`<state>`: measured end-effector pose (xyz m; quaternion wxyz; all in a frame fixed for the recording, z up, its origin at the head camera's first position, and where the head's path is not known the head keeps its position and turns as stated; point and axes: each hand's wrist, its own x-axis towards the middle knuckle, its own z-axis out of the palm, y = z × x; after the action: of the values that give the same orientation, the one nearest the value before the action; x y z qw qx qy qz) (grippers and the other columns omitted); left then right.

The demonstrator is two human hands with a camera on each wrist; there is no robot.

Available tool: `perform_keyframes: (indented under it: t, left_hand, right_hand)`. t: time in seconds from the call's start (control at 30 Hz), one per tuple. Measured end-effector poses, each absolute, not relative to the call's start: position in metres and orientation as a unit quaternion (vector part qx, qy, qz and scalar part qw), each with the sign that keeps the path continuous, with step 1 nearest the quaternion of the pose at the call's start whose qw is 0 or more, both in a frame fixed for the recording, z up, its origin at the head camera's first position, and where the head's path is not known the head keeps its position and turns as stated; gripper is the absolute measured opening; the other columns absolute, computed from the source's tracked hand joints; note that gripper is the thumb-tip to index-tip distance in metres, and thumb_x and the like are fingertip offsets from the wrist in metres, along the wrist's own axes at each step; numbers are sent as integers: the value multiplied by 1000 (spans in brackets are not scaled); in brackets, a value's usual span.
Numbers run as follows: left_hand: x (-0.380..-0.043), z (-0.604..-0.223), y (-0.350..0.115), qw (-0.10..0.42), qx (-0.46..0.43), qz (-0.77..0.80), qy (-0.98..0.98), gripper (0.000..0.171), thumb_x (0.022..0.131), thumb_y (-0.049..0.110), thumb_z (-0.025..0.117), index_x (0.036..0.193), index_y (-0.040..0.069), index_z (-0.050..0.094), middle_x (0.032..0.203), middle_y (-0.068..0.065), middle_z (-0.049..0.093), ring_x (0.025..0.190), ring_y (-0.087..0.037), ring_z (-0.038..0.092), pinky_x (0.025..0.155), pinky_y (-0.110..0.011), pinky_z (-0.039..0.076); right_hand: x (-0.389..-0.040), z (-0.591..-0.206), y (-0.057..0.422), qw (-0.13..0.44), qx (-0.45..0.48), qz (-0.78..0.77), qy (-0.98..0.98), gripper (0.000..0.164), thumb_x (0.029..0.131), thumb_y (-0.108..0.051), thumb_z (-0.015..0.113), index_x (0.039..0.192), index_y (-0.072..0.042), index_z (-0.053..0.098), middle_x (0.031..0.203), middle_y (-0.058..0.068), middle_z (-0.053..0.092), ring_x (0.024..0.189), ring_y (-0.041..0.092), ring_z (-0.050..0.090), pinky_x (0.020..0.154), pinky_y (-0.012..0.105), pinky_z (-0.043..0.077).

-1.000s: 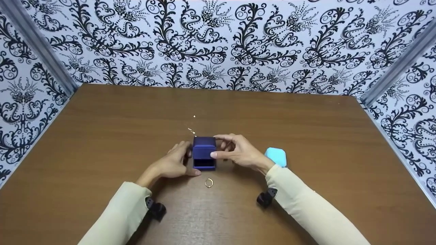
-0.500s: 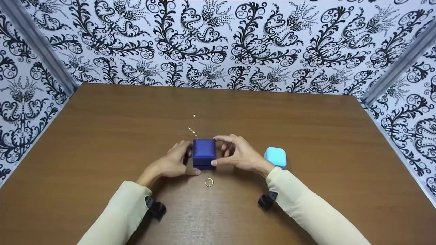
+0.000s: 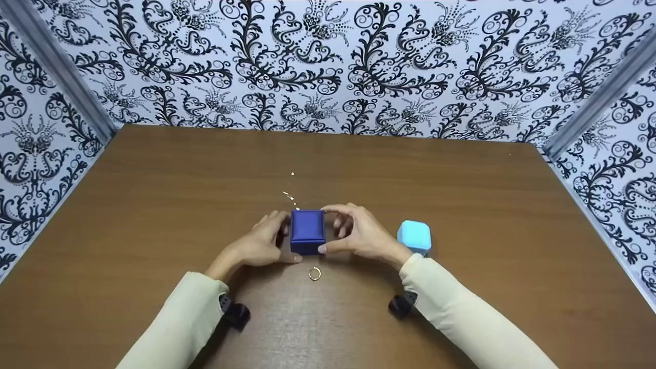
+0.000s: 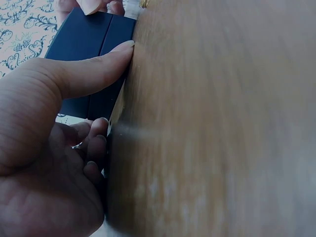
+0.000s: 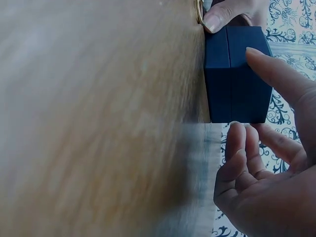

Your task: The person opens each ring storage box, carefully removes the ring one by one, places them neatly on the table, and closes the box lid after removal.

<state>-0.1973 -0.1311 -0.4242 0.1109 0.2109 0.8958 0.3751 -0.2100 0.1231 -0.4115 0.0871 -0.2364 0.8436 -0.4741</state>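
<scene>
Fingers around closed blue box

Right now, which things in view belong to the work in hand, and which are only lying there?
Seem part of the work:
- blue box, lid down
- left hand and right hand, both holding it

Seem only lying there:
- gold-coloured ring
- turquoise box
- shiny bits behind the blue box

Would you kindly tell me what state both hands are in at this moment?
Left hand: holding the closed blue box from its left side.
Right hand: holding the same blue box from its right side.
</scene>
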Motion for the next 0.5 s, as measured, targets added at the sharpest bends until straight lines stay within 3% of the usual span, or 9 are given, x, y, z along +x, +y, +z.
perform_keyframes:
  t: [0.5]
  left_hand:
    - [-198, -425, -132, 118, 204, 380, 894, 76, 72, 26, 92, 132, 3, 51, 108, -7, 51, 106, -28, 46, 101, -52, 37]
  right_hand:
    - [-200, -402, 139, 77, -239, -462, 850, 75, 71, -25, 94, 136, -6, 61, 97, 15, 63, 77, 22, 61, 75, 33, 49]
